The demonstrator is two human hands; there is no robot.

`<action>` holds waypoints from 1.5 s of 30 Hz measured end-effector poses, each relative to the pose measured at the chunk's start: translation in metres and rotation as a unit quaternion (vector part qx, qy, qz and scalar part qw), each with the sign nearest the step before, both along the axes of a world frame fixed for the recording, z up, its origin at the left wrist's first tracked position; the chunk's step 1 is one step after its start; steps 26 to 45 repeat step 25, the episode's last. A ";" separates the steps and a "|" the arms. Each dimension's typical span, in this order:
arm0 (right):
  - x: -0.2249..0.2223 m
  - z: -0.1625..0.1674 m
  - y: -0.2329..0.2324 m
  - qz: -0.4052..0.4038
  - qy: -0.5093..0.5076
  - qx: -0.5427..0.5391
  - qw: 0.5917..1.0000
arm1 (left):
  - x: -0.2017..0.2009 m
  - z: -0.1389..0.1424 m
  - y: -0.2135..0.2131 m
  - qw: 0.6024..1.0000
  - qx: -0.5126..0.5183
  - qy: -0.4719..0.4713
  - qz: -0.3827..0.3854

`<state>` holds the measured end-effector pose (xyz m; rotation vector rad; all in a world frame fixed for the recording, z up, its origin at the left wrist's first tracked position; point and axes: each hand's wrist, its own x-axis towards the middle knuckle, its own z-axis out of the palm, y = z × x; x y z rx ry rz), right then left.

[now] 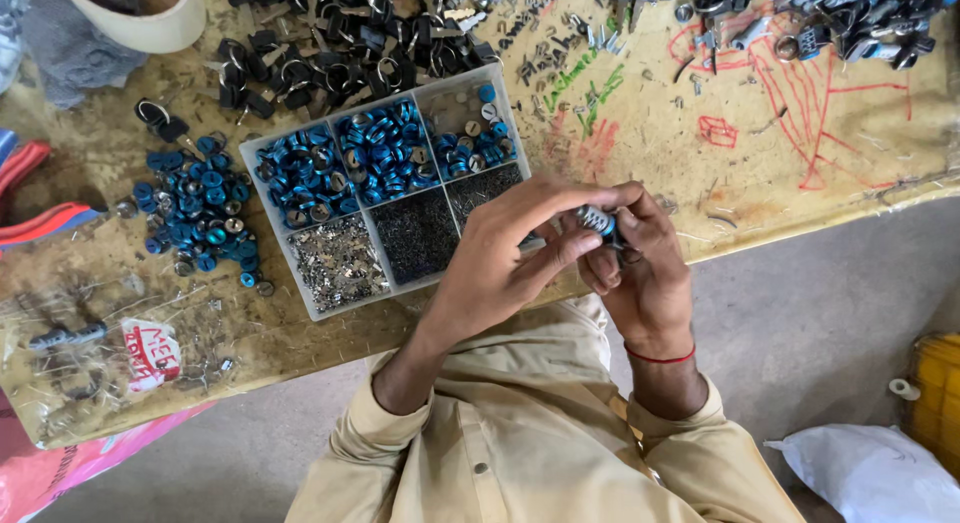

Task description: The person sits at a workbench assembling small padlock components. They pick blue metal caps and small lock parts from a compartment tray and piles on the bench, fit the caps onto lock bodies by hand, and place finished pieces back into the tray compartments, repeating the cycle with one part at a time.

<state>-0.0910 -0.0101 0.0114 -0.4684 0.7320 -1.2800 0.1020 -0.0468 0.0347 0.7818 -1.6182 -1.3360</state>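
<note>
My left hand (pixel 500 258) and my right hand (pixel 645 278) meet at the table's front edge, just right of a clear compartment tray (pixel 268 198). Together they pinch a small blue and silver cylinder (pixel 597 221): the right hand's fingers hold it, and the left thumb and fingers press on it. A red thread circles the right wrist. The tray's three far compartments hold blue ringed cylinders (pixel 375 153). Its near compartments hold tiny metal pieces (pixel 338 263) and dark pins (pixel 418 233). The left hand covers part of the tray's near right compartment.
A loose heap of blue cylinders (pixel 195 213) lies left of the tray. Black key-like parts (pixel 330 53) are piled at the back, with more at the far right (pixel 840 18). A plastic bag (pixel 90 343) lies at the front left and a white bowl (pixel 140 18) at the back left. The tabletop (pixel 780 153) carries red scribbles.
</note>
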 end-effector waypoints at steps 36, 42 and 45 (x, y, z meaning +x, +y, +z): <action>0.009 0.009 0.034 0.011 0.317 -0.148 0.937 | 0.034 0.012 0.027 0.998 0.002 -0.009 0.063; 0.009 0.009 0.034 0.011 0.317 -0.148 0.937 | 0.034 0.012 0.027 0.998 0.002 -0.009 0.063; 0.009 0.009 0.034 0.011 0.317 -0.148 0.937 | 0.034 0.012 0.027 0.998 0.002 -0.009 0.063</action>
